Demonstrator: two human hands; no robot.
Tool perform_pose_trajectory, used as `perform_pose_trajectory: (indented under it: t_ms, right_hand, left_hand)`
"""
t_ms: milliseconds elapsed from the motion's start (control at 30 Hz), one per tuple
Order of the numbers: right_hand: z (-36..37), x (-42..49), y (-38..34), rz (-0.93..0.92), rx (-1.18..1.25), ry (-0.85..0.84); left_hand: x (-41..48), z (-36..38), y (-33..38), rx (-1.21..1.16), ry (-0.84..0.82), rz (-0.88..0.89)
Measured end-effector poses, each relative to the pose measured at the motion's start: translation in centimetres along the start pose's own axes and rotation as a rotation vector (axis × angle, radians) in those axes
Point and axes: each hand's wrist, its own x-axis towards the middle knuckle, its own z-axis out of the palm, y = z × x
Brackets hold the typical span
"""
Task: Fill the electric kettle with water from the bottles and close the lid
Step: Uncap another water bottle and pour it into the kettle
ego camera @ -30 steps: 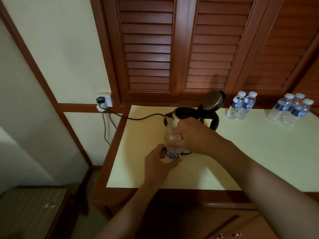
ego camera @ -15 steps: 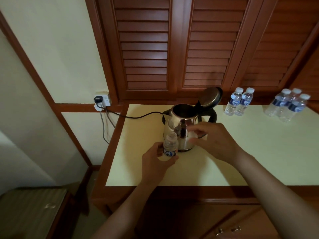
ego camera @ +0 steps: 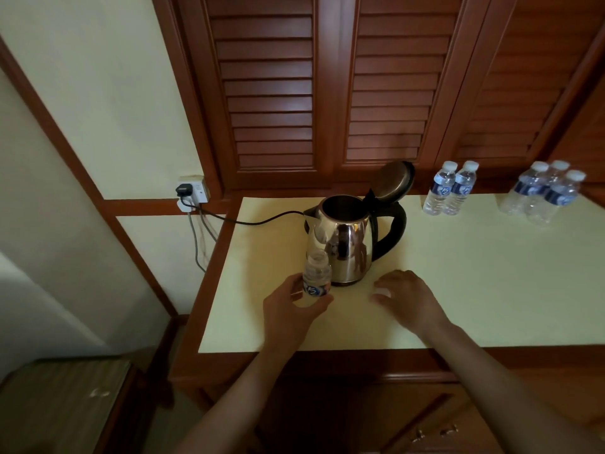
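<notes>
The steel electric kettle [ego camera: 343, 244] stands on the pale yellow tabletop [ego camera: 491, 273] with its lid [ego camera: 394, 181] tipped up and its mouth uncovered. My left hand [ego camera: 291, 309] grips a small clear water bottle [ego camera: 316, 278] upright, just in front of the kettle's left side. The bottle's neck has no cap on it. My right hand [ego camera: 409, 298] is low on the tabletop to the right of the kettle's base, and a small white bottle cap [ego camera: 383, 293] shows between its thumb and fingers.
Two capped bottles [ego camera: 448, 191] stand at the back, right of the kettle, and three more [ego camera: 543, 194] stand farther right. The kettle's black cord [ego camera: 248, 221] runs left to a wall socket [ego camera: 193, 191]. Louvred wooden doors rise behind the table. A low striped surface [ego camera: 65, 398] lies at bottom left.
My right hand has come off the top of the bottle with the cap and dropped to the tabletop right of the kettle. The bottle now stands uncapped in my left hand.
</notes>
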Motion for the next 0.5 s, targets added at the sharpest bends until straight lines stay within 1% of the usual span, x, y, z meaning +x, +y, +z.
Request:
perform_pose_trajectory:
  t_ms: [133, 300, 500]
  right_hand:
    - [0.8, -0.3, -0.1, 0.076, 0.072, 0.071]
    - [1.6, -0.9, 0.7, 0.025, 0.059, 0.131]
    - [1.9, -1.0, 1.0, -0.055, 0.039, 0.190]
  left_hand:
    - [0.4, -0.4, 0.0, 0.024, 0.019, 0.004]
    - [1.9, -2.3, 0.8, 0.122, 0.107, 0.088]
    - [6.5, -4.9, 3.9, 0.232, 0.209, 0.259]
